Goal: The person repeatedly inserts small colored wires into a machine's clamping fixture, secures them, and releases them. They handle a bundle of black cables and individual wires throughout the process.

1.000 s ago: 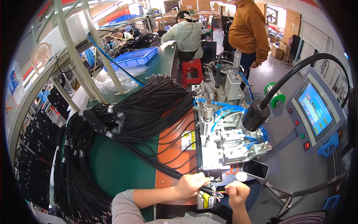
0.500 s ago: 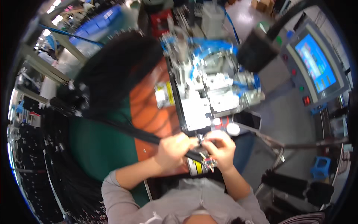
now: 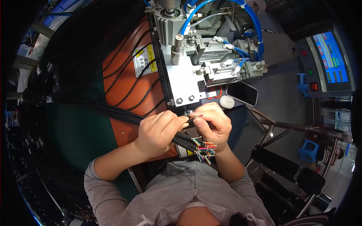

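My left hand is closed round a bundle of black cables that runs in from the left. Below the hands the bundle's cut ends fan out into thin wires of several colours. With thumb and forefinger my right hand pinches the stripped wires of one cable, whose black jacket lies by the left fingertips. Both hands meet just in front of a metal machine with pneumatic cylinders and blue air hoses. A small black fixture at its near edge is partly hidden by the fingers.
Loose black cables cross the orange-brown board. A phone and a round white case lie right of the machine. At the right stand a control panel, a blue stool and a rack holding dark cable bundles.
My view has shifted, bringing the machine and hands higher in the picture. Both hands stay close together at the machine's near edge, and the wire ends now show sharply.
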A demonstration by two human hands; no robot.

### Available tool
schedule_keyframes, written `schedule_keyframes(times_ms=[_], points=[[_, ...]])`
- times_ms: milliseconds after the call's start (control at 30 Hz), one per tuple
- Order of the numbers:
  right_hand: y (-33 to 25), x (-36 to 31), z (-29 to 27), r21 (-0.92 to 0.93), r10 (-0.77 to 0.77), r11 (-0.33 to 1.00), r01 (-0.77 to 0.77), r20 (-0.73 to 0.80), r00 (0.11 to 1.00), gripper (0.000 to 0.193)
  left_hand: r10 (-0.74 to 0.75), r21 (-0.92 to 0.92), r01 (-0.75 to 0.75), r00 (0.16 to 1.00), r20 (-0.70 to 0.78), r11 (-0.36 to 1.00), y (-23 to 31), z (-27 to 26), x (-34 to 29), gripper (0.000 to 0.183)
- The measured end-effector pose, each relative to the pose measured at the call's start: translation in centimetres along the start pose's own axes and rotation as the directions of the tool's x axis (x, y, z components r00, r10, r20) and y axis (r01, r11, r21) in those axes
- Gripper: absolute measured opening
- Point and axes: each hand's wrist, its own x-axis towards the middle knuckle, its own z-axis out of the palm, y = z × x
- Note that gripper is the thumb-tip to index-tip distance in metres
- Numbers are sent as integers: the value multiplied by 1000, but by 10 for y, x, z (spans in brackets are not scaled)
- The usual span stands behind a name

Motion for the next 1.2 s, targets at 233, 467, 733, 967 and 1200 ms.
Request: schedule_keyframes(times_ms=[233, 467, 733, 967, 1200], points=[[-5, 1, 2, 216, 245, 950, -225, -67, 967, 11, -3, 49, 3, 1000, -6, 999, 0, 5, 0, 15], [-11, 3, -8, -306, 42, 952, -30, 33, 999, 14, 47, 208, -60, 997, 69, 976, 8, 1, 1, 22], [1, -4, -28, 85, 423, 891, -446, 198, 884, 8, 115, 263, -130, 991, 71, 956, 5, 5, -5, 30], [12, 1, -7, -432, 114, 899, -71, 74, 991, 5, 2, 378, -76, 981, 194, 923, 10, 10, -3, 29], [17, -3, -3, -415, 0, 909, 25, 60, 998, 8, -85, 424, -26, 967, 242, 905, 17, 10, -2, 30]])
